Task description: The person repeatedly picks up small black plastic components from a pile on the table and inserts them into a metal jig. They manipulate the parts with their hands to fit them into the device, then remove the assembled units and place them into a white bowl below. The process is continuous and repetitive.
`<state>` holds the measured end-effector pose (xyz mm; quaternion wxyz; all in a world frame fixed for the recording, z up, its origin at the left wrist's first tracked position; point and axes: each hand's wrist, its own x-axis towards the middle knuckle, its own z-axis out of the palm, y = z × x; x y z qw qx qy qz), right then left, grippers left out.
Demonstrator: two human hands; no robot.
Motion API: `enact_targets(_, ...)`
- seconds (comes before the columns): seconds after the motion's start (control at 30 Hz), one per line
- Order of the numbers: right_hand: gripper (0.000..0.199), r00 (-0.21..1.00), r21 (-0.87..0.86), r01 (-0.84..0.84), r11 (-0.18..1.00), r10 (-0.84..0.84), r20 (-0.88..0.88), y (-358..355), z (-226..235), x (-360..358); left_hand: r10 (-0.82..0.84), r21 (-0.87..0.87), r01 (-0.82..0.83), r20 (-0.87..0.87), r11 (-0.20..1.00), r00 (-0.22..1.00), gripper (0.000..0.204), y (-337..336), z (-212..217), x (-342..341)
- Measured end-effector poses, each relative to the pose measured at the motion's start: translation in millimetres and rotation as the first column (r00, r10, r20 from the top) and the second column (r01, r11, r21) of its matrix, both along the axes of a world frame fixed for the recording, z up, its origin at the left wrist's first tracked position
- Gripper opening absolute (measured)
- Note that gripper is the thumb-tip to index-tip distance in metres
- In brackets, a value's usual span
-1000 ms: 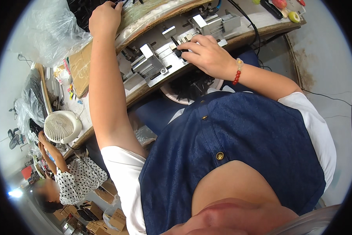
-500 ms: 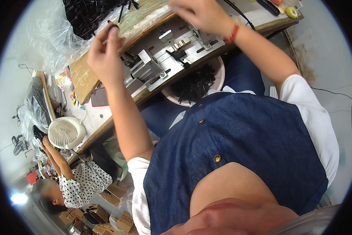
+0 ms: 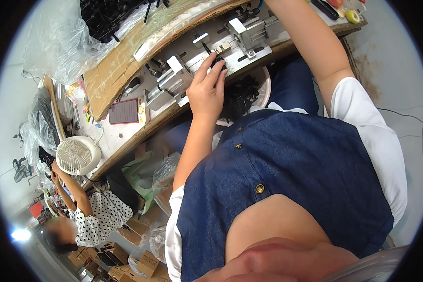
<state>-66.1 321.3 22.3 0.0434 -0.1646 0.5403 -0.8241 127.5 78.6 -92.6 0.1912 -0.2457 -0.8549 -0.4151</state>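
1. The left hand [image 3: 206, 89] sits at twelve o'clock, fingers nearly closed, its fingertips [image 3: 210, 60] pinching a small black part [image 3: 219, 65] against the metal jig [image 3: 206, 61].
2. The right hand is out of view past the top rim; only its forearm [image 3: 310, 42] shows at one o'clock, so I cannot tell its grip.
3. A pink bowl [image 3: 266, 89] of black parts lies just below the jig, at the bench edge.
4. At ten o'clock stand a white fan [image 3: 77, 155] and a dark tablet [image 3: 124, 111]; a co-worker's arm [image 3: 72, 190] reaches up at eight o'clock.
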Motion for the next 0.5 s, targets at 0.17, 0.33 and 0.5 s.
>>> enact_targets(0.17, 0.014, 0.987, -0.314, 0.034, 0.949, 0.018, 0.159, 17, -9, 34, 0.022, -0.054, -0.022, 0.011, 0.998, 1.000, 0.030, 0, 8, 4)
enact_targets(0.33, 0.013, 0.979, 0.013, 0.202, 0.979, -0.202, -0.015, -22, -10, 133, -0.026, -0.010, 0.026, -0.015, 1.000, 1.000, 0.035, -12, 46, -13)
enact_targets(0.5, 0.018, 0.742, 0.584, 0.470, 0.661, 0.061, -0.667, -37, -41, 191, 0.027, -0.235, -0.160, -0.483, 0.959, 0.875, 0.037, -48, 100, -123)
